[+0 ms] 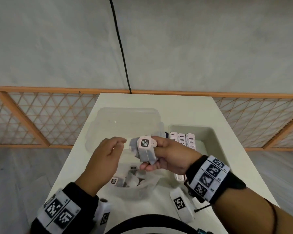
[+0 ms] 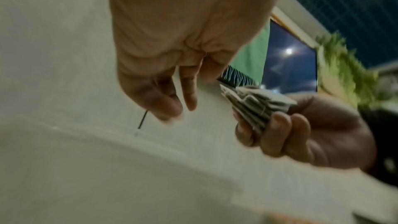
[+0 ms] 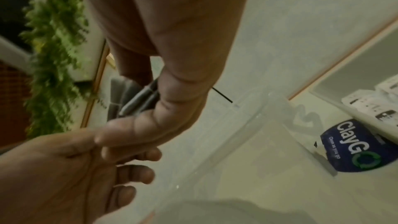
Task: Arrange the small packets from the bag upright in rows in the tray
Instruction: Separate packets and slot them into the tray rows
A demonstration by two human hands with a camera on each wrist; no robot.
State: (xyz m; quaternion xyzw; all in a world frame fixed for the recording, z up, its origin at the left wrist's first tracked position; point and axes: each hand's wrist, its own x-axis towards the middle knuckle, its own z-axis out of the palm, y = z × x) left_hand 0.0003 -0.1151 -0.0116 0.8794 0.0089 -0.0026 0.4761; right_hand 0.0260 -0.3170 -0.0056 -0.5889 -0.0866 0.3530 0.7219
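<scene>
Near the centre of the head view the right hand (image 1: 167,156) grips a small bundle of packets (image 1: 145,150) above the table (image 1: 184,108), fingers curled under it and thumb on top; the front packet shows a pale tag with a dark square logo. The left wrist view shows the same bundle (image 2: 256,106) fanned out between the curled fingers (image 2: 280,125).

The left hand (image 1: 107,157) hangs just left of the bundle, fingers loosely bent and gripping nothing, its fingertips close to the packets but apart from them; the blur hides any finer contact.

Below the hands, at lower centre, the clear plastic bag (image 1: 134,188) lies open on the table with more packets (image 1: 116,180) loose inside. To the right sits the pale tray (image 1: 208,132), where packets (image 1: 183,139) stand upright in rows along its left side; the right hand and wrist cover the tray's near end.

Behind the hands, a clear empty plastic tub (image 1: 125,122) takes up the table's left middle. A dark blue label reading "ClayGo" (image 3: 355,146) shows between tub and tray in the right wrist view. A white tagged block (image 1: 182,205) lies on the table's near edge at lower right. A black cable (image 1: 120,46) runs down the wall behind, above an orange lattice rail (image 1: 41,119).
</scene>
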